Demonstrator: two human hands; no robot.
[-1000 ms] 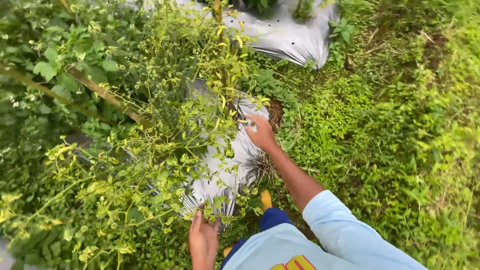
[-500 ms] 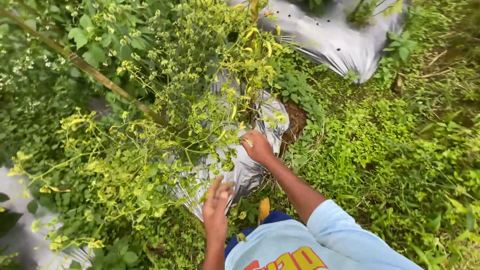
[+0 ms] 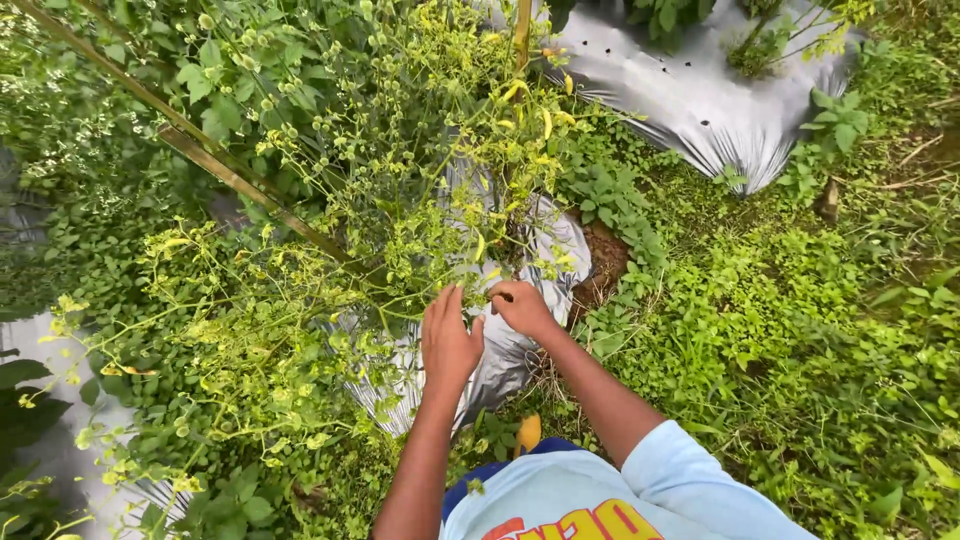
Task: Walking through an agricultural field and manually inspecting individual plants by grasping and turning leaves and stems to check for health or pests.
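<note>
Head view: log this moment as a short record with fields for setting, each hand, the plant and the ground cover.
setting: outdoor planting bed among low green weeds
left hand: open, fingers spread, reaching into the stems
right hand: fingers pinched on a small stem or pod of the plant
plant: leggy, yellow-green leaves, thin yellowish pods
stakes: slanted bamboo poles through the foliage
ground cover: silver plastic mulch, with holes
</note>
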